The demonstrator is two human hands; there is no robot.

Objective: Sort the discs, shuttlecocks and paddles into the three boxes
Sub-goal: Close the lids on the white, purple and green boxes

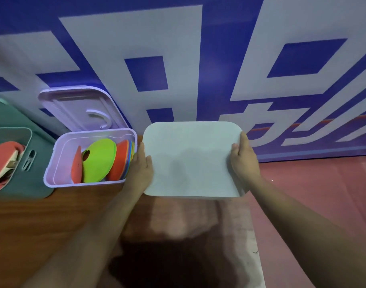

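Both hands on the white lid [190, 161]: the left grip [139, 169] pinches its left edge, thumb on top, and the right grip [243, 161] clamps the right edge. Just left of the lid, the purple box [90, 185] stands open on the worktop [43, 215], discs [99, 161] on edge inside. Further left, the green box [38, 183] holds red paddles [3, 161].

1. Pale grey-white lid [191, 159], plain.
2. Pale lilac box [48, 173]; discs [99, 161] lime, orange-red.
3. Dark green box [38, 163]; red paddle [5, 150].
4. Blue wall [149, 73] w/ pale blocky pattern.
5. Brown woodgrain table [43, 221]; pink-red floor [313, 183].
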